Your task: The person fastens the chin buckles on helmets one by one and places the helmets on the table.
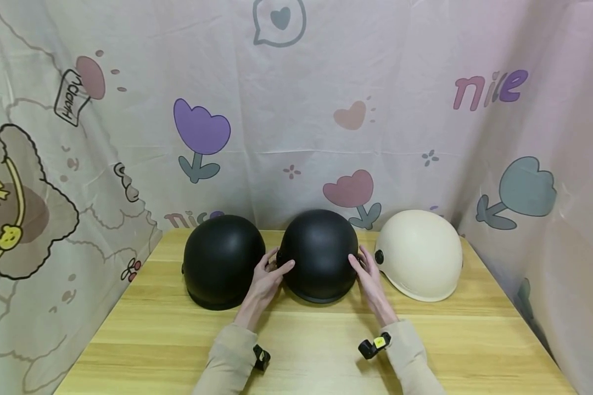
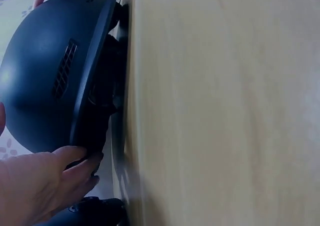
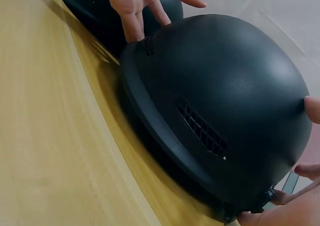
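Both hands hold a matte black helmet (image 1: 318,258), the middle one of three. My left hand (image 1: 266,280) grips its left side, thumb on the shell; in the left wrist view the left fingers (image 2: 75,173) curl at the rim. On the opposite side my right hand (image 1: 370,277) holds it, thumb on the shell. The right fingers (image 3: 260,217) appear at the lower rim in the right wrist view. Mesh-covered vent slots (image 3: 202,131) show near the front edge. The front rim looks slightly raised off the table in the right wrist view.
Another black helmet (image 1: 222,260) stands close to the left hand, and a cream helmet (image 1: 420,255) close to the right hand. They sit towards the back of a wood-grain table (image 1: 316,351). A printed cloth (image 1: 277,109) hangs behind and along both sides.
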Available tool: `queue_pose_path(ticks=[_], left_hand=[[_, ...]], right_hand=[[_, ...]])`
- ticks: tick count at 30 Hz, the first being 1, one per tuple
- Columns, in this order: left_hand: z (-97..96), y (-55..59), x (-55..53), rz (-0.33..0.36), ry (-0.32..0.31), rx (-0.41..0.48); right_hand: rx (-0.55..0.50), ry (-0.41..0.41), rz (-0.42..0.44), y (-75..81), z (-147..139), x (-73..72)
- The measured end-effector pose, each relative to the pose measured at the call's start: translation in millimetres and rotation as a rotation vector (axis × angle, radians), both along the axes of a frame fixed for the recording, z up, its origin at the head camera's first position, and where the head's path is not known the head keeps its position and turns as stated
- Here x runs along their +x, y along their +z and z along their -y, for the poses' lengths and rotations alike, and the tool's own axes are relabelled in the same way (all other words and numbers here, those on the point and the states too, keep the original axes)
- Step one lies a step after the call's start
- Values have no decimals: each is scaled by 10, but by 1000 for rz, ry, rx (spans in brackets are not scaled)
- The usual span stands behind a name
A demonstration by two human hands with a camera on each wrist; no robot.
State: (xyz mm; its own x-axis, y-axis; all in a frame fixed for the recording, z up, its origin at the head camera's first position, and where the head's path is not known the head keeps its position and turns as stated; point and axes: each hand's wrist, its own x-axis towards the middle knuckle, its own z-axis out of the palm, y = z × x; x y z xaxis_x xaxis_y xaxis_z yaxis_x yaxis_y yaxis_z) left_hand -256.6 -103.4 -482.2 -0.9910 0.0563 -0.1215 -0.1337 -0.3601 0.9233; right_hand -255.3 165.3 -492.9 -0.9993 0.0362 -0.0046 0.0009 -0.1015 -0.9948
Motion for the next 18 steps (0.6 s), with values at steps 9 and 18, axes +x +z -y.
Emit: queue_pose_path(ticks=[9,18], left_hand=[[-7,66,18,5,-3,23],[-15,83,20,7,-19,32]], right_hand=[[-24,6,-24,-17,9,5],[85,-18,-83,-22,-12,1]])
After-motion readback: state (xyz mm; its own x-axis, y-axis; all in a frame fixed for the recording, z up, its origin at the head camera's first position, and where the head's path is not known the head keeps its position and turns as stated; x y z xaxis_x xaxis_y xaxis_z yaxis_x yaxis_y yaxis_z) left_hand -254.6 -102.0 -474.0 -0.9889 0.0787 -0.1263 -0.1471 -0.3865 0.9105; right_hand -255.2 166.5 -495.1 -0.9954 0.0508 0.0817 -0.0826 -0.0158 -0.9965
